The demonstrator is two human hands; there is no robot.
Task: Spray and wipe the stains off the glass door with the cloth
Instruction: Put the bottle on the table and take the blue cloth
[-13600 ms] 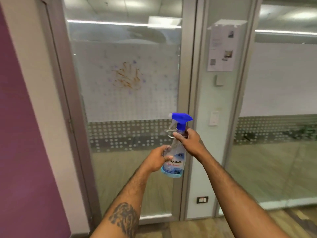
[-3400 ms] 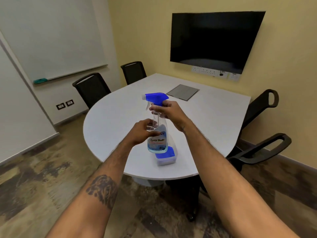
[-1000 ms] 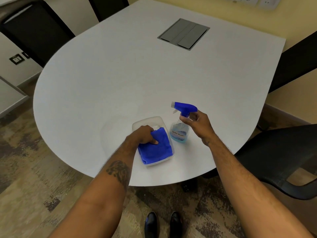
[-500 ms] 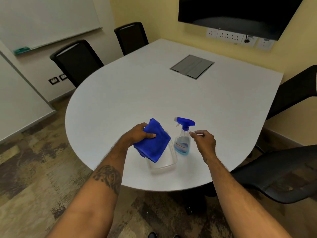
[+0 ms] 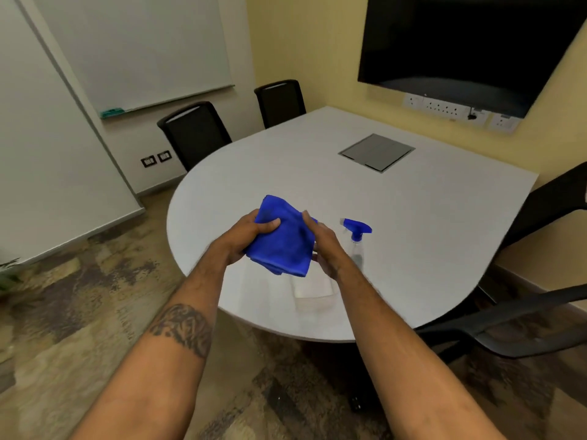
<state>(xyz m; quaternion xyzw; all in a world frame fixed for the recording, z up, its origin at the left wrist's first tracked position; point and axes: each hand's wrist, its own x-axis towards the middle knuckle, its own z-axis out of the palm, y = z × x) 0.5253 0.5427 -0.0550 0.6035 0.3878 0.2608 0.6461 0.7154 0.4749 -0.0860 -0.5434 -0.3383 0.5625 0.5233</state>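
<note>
Right hand [image 5: 327,249] has joined left hand [image 5: 244,239]; cloth [image 5: 282,246] between their fingers [image 5: 269,224].

I held the cloth [image 5: 282,246] between my left hand [image 5: 243,241] and right hand [image 5: 328,250], above the near part of the table [image 5: 428,236]. The tray [image 5: 313,292] lay on the table below the cloth, close to the near edge. The bottle [image 5: 357,244] stood upright on the table just right of the tray, behind my right hand. Farther back, a hatch [image 5: 377,152] sat in the tabletop. A screen [image 5: 460,42] hung on the far wall above a row of sockets [image 5: 444,108]. The left chair [image 5: 193,133] and the far chair [image 5: 279,101] stood at the table's far left side, with a board [image 5: 143,49] on the wall behind them. The right chair [image 5: 524,328] stood at the table's near right.
</note>
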